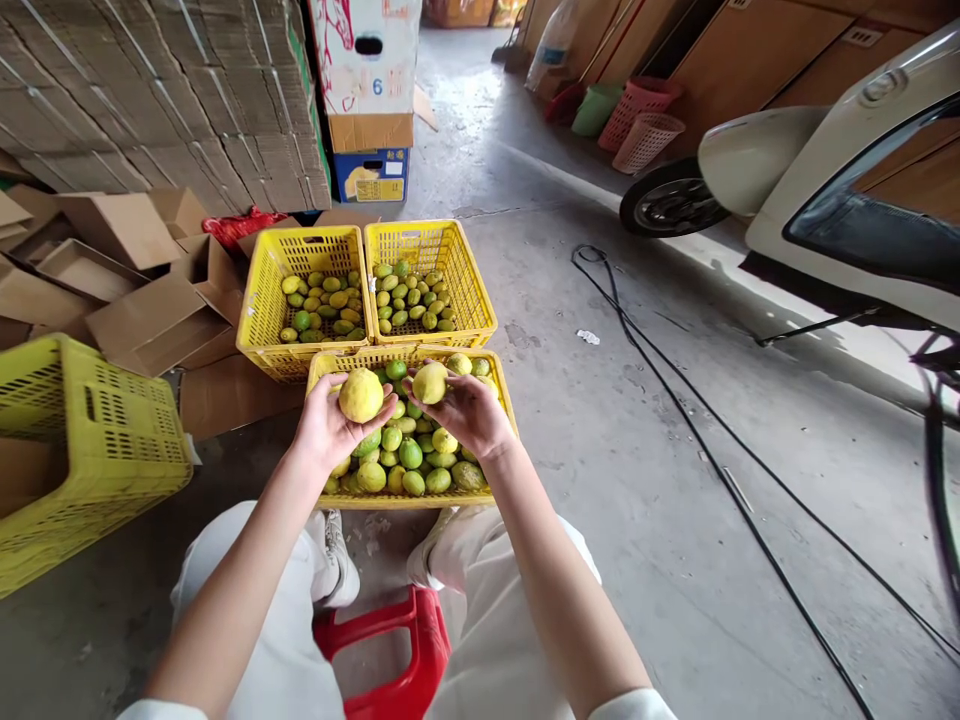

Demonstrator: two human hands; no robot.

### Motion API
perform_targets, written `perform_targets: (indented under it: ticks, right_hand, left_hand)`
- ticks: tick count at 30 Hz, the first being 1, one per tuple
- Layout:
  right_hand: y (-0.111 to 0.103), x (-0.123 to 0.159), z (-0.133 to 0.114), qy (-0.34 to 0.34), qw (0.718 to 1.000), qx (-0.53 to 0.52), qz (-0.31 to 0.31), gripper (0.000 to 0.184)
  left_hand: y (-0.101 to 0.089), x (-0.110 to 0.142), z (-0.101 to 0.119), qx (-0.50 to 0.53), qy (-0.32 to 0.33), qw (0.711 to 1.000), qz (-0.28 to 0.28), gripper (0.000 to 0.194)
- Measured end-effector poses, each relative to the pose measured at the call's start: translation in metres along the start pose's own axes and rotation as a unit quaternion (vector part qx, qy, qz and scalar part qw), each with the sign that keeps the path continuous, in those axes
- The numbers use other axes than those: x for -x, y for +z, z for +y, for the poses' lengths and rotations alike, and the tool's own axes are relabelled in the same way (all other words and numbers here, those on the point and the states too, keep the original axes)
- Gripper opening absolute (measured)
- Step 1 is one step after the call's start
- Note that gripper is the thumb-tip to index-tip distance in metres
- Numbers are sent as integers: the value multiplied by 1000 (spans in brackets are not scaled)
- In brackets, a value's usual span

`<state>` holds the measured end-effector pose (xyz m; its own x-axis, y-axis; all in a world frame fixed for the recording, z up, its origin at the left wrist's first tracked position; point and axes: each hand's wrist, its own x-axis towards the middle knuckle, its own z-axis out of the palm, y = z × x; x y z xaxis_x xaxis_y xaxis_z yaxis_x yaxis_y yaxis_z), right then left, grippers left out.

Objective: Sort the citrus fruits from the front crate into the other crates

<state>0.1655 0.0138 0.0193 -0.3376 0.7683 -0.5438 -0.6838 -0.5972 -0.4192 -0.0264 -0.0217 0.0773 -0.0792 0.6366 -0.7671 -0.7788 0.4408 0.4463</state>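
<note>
My left hand (328, 425) is closed around a large yellow lemon (361, 394). My right hand (466, 408) grips a second, slightly smaller yellow lemon (430, 383). Both hands hover over the near yellow crate (420, 497), which is full of green and yellow lemons. Beyond it stand two more yellow crates side by side: the far left crate (259, 305) and the far right crate (474, 290), each with a shallow layer of lemons.
An empty yellow crate (97, 450) lies tipped at my left. Flattened and open cardboard boxes (142, 300) pile up behind it. A red stool (405, 650) is under me. A black cable (675, 400) runs across the concrete floor; a white scooter (825, 190) stands at right.
</note>
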Motion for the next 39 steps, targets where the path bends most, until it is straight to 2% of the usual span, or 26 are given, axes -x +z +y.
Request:
perform_targets:
  ticks: [3, 8, 10, 14, 17, 20, 22, 27, 29, 32, 36, 38, 39]
  right_hand:
    - [2, 2, 2, 4, 1000, 24, -9, 24]
    - [7, 3, 7, 15, 1000, 9, 23, 13]
    - [8, 2, 7, 19, 999, 2, 32, 16]
    - [6, 0, 8, -10, 999, 36, 4, 27]
    - [2, -2, 8, -37, 997, 66, 30, 24]
    - [-4, -5, 9, -32, 996, 56, 63, 20]
    - [-9, -7, 8, -17, 997, 51, 54, 24]
    - [-13, -10, 7, -9, 994, 104, 15, 18]
    - [-12, -9, 8, -11, 995, 97, 7, 20]
    - [-9, -8, 9, -6, 997, 73, 5, 23]
    - [-11, -10, 11, -2, 995, 97, 0, 26]
    - [-12, -11, 11, -12, 995, 100, 5, 25]
    - [-11, -11, 10, -16, 996, 93, 9, 24]
  left_hand:
    - [3, 4, 2, -2, -4, 1000, -14, 22]
    - [-2, -4, -4, -66, 38, 996, -52, 13]
    - [-6, -9, -7, -99, 45, 991, -73, 14]
    - [-8, -9, -8, -122, 36, 987, -101, 13]
    - [-3, -5, -3, -98, 20, 992, -74, 3]
    - [2, -2, 3, -30, 17, 999, -39, 28]
    - [4, -2, 7, 5, 30, 999, -30, 35]
    - [-1, -10, 5, 6, 83, 996, -26, 12]
    - [-4, -12, 2, -12, 91, 996, -11, 12]
    - [-6, -12, -2, -48, 63, 997, -8, 12]
    - [-3, -11, -4, -118, 5, 993, -20, 10]
    - [0, -10, -3, -105, -5, 994, -6, 8]
    - [1, -10, -2, -83, -5, 997, 0, 16]
